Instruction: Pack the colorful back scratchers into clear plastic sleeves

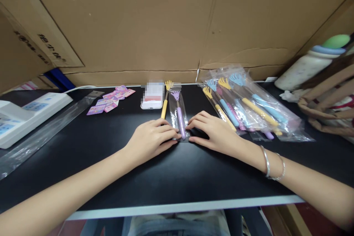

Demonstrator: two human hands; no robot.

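A purple back scratcher in a clear plastic sleeve (179,112) lies lengthwise in the middle of the black table (177,177). My left hand (151,138) and my right hand (212,131) rest flat on either side of the sleeve's near end, fingertips pressing on the plastic. A yellow back scratcher (165,101) without a sleeve lies just left of it, its handle end beside my left hand's fingers. I wear two silver bangles (272,164) on the right wrist.
A pile of bagged back scratchers (249,108) lies right of my right hand. A phone (152,96), pink stickers (110,101), empty clear sleeves (41,132) and a white power strip (24,116) lie to the left. Cardboard walls (155,22), a bottle (306,66) and a bag (329,107) stand behind.
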